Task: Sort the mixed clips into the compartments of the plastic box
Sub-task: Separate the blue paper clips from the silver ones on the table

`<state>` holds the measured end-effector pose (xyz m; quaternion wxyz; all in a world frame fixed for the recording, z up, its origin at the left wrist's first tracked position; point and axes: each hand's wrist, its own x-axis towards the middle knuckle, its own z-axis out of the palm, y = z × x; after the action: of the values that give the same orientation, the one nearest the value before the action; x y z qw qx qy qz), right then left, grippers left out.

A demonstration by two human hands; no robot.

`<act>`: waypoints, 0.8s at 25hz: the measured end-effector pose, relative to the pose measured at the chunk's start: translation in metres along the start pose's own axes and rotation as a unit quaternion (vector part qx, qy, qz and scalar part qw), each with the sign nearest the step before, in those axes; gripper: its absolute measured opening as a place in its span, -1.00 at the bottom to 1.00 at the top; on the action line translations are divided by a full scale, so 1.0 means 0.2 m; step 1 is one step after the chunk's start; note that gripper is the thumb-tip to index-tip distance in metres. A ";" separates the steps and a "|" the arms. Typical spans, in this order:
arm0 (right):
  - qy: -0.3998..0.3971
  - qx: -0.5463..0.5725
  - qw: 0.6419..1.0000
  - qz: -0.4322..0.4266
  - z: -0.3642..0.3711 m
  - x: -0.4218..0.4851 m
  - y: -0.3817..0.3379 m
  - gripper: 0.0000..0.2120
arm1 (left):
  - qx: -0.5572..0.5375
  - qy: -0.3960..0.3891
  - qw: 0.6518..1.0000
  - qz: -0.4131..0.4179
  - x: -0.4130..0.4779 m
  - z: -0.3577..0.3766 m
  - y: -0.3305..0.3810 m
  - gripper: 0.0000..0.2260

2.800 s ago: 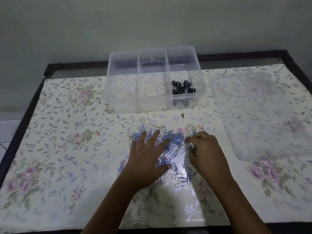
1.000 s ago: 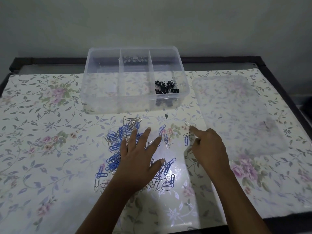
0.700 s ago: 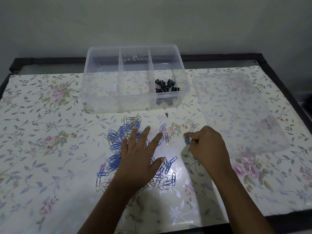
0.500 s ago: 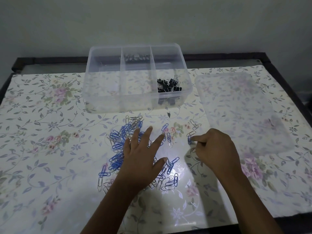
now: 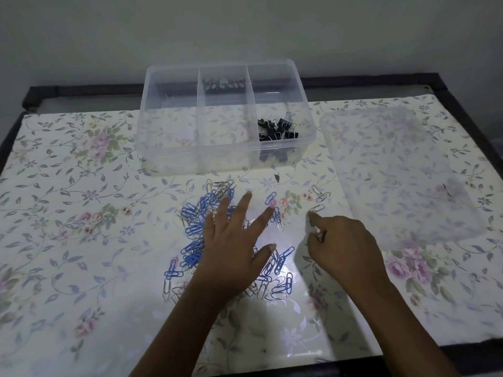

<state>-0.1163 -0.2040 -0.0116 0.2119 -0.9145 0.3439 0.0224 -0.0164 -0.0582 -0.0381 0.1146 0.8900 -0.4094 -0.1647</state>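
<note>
Rt hand back some, lid beside.

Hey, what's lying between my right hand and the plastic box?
Head view: a few loose silver clips lie on the cloth between right hand and box, with a small dark scrap nearer the box.

Bare throughout: left hand and right hand, both wrists, and both forearms as far back as the near edge of the table. Slim in build, with long fingers. Short, rounded nails, plain, seen best on the left thumb and fingertips.
</note>
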 end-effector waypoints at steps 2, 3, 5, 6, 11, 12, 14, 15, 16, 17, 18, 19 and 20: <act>-0.034 -0.025 0.999 -0.004 0.02 -0.02 -0.01 -0.48 | 0.013 -0.014 1.000 0.015 -0.01 0.01 0.02 -0.35; -0.057 -0.032 0.998 -0.004 0.03 -0.04 -0.03 -0.44 | 0.022 -0.020 0.999 0.012 -0.01 0.02 0.02 -0.36; -0.097 -0.042 0.994 0.000 0.04 -0.07 -0.09 -0.39 | 0.030 -0.028 0.999 -0.005 -0.01 0.04 0.02 -0.34; -0.108 -0.045 0.993 -0.004 0.05 -0.09 -0.12 -0.39 | 0.026 -0.024 0.999 -0.010 -0.01 0.04 0.01 -0.33; -0.040 -0.033 0.996 -0.079 0.05 -0.11 -0.18 -0.65 | 0.003 -0.004 1.000 -0.014 0.00 0.03 0.00 -0.30; -0.024 -0.026 0.997 -0.075 0.05 -0.10 -0.17 -0.68 | 0.008 -0.004 1.000 -0.019 0.00 0.02 -0.01 -0.29; -0.018 -0.018 0.997 -0.076 0.05 -0.07 -0.17 -0.61 | 0.018 0.002 0.999 -0.041 0.00 0.01 -0.02 -0.29; -0.026 -0.021 0.996 -0.082 0.06 -0.06 -0.17 -0.56 | 0.012 0.007 0.999 -0.052 0.00 0.00 -0.02 -0.30; -0.034 -0.028 0.995 -0.087 0.07 -0.06 -0.16 -0.53 | 0.004 0.009 0.998 -0.059 0.00 -0.01 -0.02 -0.34; -0.039 -0.037 0.995 -0.089 0.07 -0.06 -0.16 -0.52 | -0.003 0.007 0.998 -0.059 0.00 -0.01 -0.02 -0.36; -0.040 -0.045 0.995 -0.085 0.07 -0.06 -0.15 -0.52 | -0.007 0.004 0.999 -0.053 0.00 -0.01 -0.02 -0.37; -0.040 -0.050 0.995 -0.074 0.07 -0.05 -0.13 -0.52 | -0.010 -0.002 0.999 -0.044 0.00 -0.01 -0.02 -0.36; -0.035 -0.053 0.996 -0.058 0.07 -0.05 -0.12 -0.51 | -0.012 -0.006 0.999 -0.036 0.00 -0.01 -0.01 -0.34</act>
<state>-0.1078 -0.1766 -0.0135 0.1765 -0.9415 0.2807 0.0604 -0.0138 -0.0568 -0.0363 0.1173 0.9016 -0.3762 -0.1787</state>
